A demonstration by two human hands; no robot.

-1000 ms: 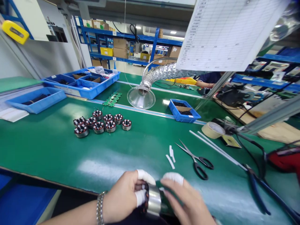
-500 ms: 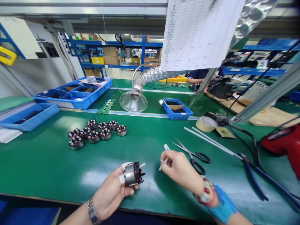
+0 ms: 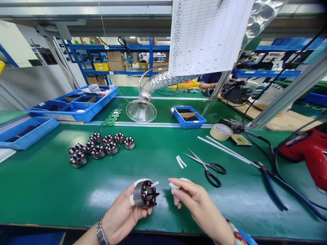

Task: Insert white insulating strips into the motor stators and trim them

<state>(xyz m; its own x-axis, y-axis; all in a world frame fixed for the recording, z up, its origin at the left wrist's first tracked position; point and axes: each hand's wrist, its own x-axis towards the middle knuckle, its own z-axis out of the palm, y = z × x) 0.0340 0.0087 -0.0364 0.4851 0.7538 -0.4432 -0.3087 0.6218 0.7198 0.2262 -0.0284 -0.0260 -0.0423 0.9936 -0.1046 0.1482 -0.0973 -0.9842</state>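
My left hand [image 3: 120, 207] is shut on a wound motor stator in a steel ring [image 3: 145, 194], with its open end and copper-and-black windings facing me. Its fingers wear white wraps. My right hand [image 3: 196, 204] is just right of the stator, not touching it, and pinches a small white strip [image 3: 175, 186] at the fingertips. A loose pair of white strips [image 3: 180, 162] lies on the green bench mat [image 3: 51, 183] beyond that hand. Black-handled scissors [image 3: 206, 168] lie open to their right. Several similar stators [image 3: 97, 149] stand grouped at the left.
Blue-handled pliers [image 3: 270, 187], a red heat gun [image 3: 306, 153], a tape roll [image 3: 221, 132] and white rods [image 3: 224, 149] lie at the right. Blue trays [image 3: 74, 109] and a fume hood [image 3: 141, 110] stand beyond. A co-worker's arm [image 3: 208, 85] shows further back.
The stator has turned so its open end faces me. My right hand has moved lower and closer to it, and the whole scene has shifted slightly left as my head turned.
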